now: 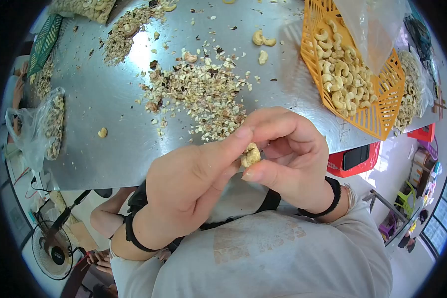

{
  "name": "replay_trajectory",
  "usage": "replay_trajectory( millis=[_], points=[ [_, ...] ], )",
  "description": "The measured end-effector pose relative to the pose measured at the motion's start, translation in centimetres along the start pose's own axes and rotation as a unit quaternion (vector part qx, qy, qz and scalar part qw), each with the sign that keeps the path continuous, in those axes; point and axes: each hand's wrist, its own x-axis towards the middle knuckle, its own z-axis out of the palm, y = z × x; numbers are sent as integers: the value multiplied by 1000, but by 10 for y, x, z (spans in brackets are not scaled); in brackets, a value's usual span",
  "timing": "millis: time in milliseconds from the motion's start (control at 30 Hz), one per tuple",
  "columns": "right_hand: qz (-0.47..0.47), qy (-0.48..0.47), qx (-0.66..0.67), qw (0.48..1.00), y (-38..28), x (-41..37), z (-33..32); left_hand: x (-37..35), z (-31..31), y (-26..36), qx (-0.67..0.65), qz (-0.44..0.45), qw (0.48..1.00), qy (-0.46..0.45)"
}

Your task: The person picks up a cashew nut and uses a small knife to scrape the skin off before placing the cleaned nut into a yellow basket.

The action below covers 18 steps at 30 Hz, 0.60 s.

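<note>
A pale, mottled cashew nut is pinched between my two hands over the table's front edge. My left hand has its fingers pressed together against the nut's left side. Curled round from the right, my right hand grips it with thumb below and index finger above. Parts of the nut are hidden behind the fingertips. Just beyond the hands lies a spread heap of cashew skin and broken bits.
A yellow plastic basket of cashews stands at the right. On the metal table are a clear bag at left and a few loose cashews. A phone rests on something red beneath the right edge; a fan is lower left.
</note>
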Motion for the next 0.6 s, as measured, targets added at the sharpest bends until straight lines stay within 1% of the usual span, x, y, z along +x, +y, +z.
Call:
replay_trajectory(
  millis=[67, 100, 167, 200, 267, 300, 367, 400, 467, 500, 567, 600],
  points=[
    [-1, 10, -20, 1000, 0, -1, 0, -1, 2, 0, 70, 21, 997, 13],
    [-2, 10, -14, 1000, 2, 0, 2, -2, 2, -1, 75, 19, 997, 11],
    [-9, 3, -24, 1000, 3, 1, 2, -2, 3, -4, 134, 68, 988, 45],
    [-9, 3, -24, 1000, 2, 1, 1, -1, 1, -3, 134, 69, 988, 45],
    [20, -3, 0, 1000, 0, 3, 0, 1, -3, 0, 43, 12, 999, 11],
    [20, -3, -1, 1000, -1, 2, 0, 1, -3, -1, 42, 12, 999, 12],
    [48, -9, 10, 999, -2, 2, -1, -1, -3, -1, -57, -73, 995, 28],
    [48, -9, 11, 999, -2, 3, -1, -2, -3, 0, -57, -73, 995, 27],
    [62, -7, 20, 998, -3, 3, -1, -4, -4, 2, -116, -133, 984, 5],
    [63, -7, 20, 998, -3, 3, -1, -3, -5, 3, -116, -133, 984, 5],
    [67, 5, 24, 997, -3, 2, -1, -1, -5, 4, -171, -153, 973, -25],
    [67, 5, 23, 997, -3, 3, -1, -1, -7, 6, -171, -153, 973, -24]
  ],
)
